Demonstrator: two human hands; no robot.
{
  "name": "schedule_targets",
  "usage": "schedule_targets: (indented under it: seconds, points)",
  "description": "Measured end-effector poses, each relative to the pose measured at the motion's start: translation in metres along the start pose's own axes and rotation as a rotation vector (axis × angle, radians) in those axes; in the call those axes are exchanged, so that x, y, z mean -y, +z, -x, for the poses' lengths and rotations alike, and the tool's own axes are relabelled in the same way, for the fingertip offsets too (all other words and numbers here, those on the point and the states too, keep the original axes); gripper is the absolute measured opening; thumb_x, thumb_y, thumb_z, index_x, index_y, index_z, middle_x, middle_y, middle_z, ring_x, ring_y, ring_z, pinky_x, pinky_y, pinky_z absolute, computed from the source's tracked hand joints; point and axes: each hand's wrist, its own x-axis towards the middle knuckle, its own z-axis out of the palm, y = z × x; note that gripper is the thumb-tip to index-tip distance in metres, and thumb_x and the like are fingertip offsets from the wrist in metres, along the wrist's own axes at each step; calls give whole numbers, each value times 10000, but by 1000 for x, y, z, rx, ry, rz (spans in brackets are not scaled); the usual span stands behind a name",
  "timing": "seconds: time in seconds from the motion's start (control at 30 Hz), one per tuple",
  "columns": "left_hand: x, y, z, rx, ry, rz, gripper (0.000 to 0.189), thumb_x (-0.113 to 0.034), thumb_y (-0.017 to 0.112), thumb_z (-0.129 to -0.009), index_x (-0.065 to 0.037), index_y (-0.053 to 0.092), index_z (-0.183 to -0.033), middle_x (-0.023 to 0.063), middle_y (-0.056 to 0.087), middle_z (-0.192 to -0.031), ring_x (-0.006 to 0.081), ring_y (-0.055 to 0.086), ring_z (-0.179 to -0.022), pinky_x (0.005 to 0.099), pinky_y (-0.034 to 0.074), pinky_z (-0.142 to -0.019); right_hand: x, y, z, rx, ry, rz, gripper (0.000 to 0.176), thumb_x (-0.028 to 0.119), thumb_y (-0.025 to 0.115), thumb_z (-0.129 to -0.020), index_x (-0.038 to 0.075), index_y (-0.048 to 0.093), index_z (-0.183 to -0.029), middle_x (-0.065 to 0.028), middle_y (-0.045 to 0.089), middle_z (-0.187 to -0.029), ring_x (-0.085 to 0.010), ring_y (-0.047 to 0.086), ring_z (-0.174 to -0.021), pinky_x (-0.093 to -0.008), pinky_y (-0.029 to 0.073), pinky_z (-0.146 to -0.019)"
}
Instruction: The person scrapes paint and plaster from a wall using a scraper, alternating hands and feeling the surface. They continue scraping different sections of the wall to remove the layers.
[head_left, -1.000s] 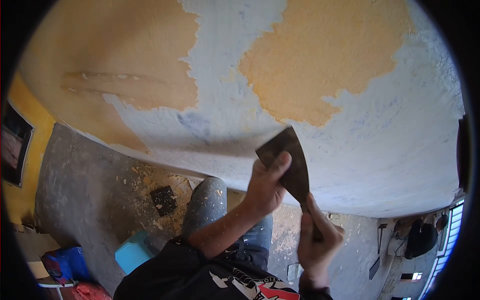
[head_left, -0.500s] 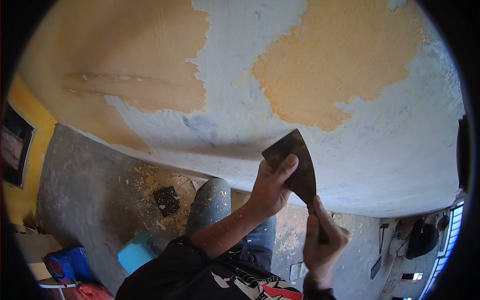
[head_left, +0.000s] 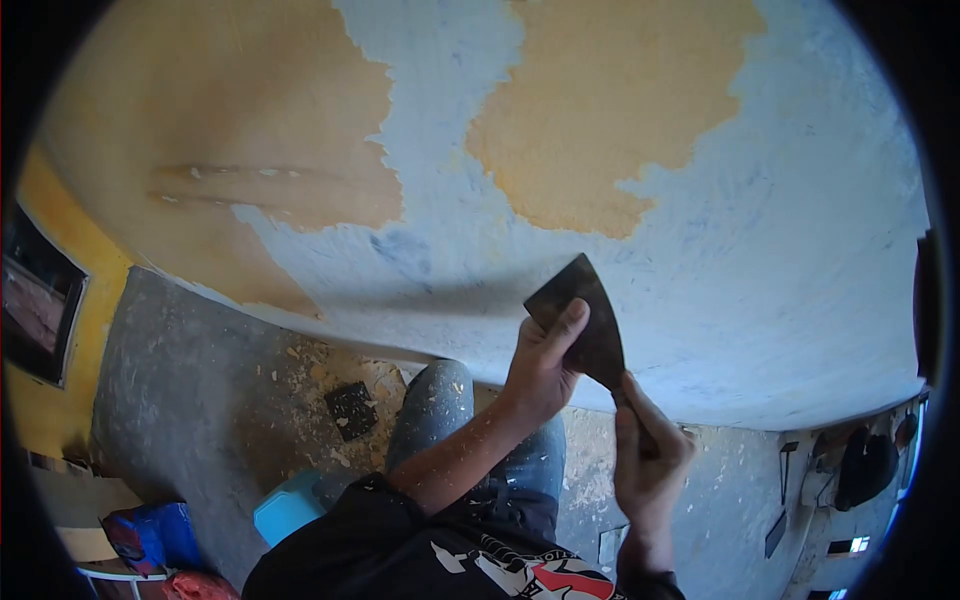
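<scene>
A dark metal paint scraper (head_left: 596, 335) is held up between my two hands, just in front of the wall (head_left: 450, 190). My left hand (head_left: 543, 370) grips its wide blade, with the thumb lying flat on the face; its other fingers are mostly hidden behind. My right hand (head_left: 652, 455) is closed around the handle, the index finger stretched along it towards the blade. On the wall, patches of orange-yellow paint (head_left: 590, 120) with ragged edges border bare whitish plaster. Paint flecks cover my left forearm and the knee of my jeans (head_left: 440, 390).
Paint chips litter the grey floor (head_left: 190, 370) along the wall's foot, around a dark square piece (head_left: 352, 410). A light-blue plastic stool or tub (head_left: 290, 507) stands beside me. Blue and red bags (head_left: 155, 537) lie at lower left. Dark items (head_left: 865, 470) hang at far right.
My view has shifted slightly, so the wall patches sit further left and the floor items further right. Both hands keep their hold on the scraper.
</scene>
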Motion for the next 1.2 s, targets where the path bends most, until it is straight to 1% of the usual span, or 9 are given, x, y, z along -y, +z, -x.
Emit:
schedule_targets:
  seconds: [0.13,0.33,0.47,0.6,0.67,0.87,1.0,1.1,1.2]
  points:
    - [-31,-18,-7,243,40,-23,325,-335,493,-1014,-83,512,-1219,36,619,-1089,116,637,-975,293,554,-824,21,5,-3,85,46,3,361,-31,623,-864,2,644,-1223,-169,695,-738,-67,553,-541,-240,457,-526]
    - [-28,15,-7,-2,171,-214,291,-361,508,-1007,-94,549,-1115,21,620,-947,102,626,-858,270,537,-711,23,13,-4,36,102,-61,376,-15,630,-854,42,649,-1226,-218,619,-682,-139,635,-547,-291,492,-554]
    - [-40,6,3,-113,159,-215,328,-425,494,-1003,-104,562,-1002,9,581,-789,106,569,-668,258,490,-588,18,5,-13,161,103,-209,346,6,625,-885,16,638,-1230,-148,706,-757,-14,515,-626,-227,448,-547]
    - [-8,13,48,-178,136,-277,319,-305,539,-996,-64,531,-1206,50,599,-1048,148,591,-941,314,514,-820,-6,-10,35,101,40,-243,329,26,632,-898,9,635,-1226,-128,713,-774,-37,521,-602,-245,462,-556]
    - [8,-46,75,-313,65,-417,380,-255,561,-984,-53,483,-1296,54,571,-1162,156,552,-1076,330,480,-899,-32,-8,73,162,384,-343,240,168,653,-916,13,674,-1098,-105,556,-568,-178,508,-473,-323,414,-510]
    - [16,-117,145,-225,-5,-898,403,-192,609,-958,-54,498,-1320,46,588,-1216,143,581,-1074,300,494,-880,-89,24,157,824,685,-622,394,396,523,-999,7,586,-1015,-20,542,-645,-101,460,-535,-286,381,-518]
    - [-12,-150,154,-366,-135,-1032,320,-276,631,-951,-2,653,-1115,38,680,-961,108,615,-813,265,501,-699,-101,76,178,861,767,-952,392,400,457,-1029,30,551,-939,28,540,-730,-86,491,-568,-268,375,-520]
    - [-48,-174,163,-282,-290,-1639,370,-302,636,-943,2,629,-1153,156,668,-1066,231,641,-941,344,502,-820,-94,92,175,627,497,-566,382,357,519,-999,-10,534,-894,-119,544,-655,-218,517,-533,-351,400,-530]
    - [-53,-244,192,214,72,-1894,465,-347,620,-944,11,581,-1237,259,571,-1251,356,563,-1167,420,435,-980,-78,73,154,527,432,-279,367,308,594,-951,-47,528,-886,-270,494,-658,-363,549,-581,-414,420,-565]
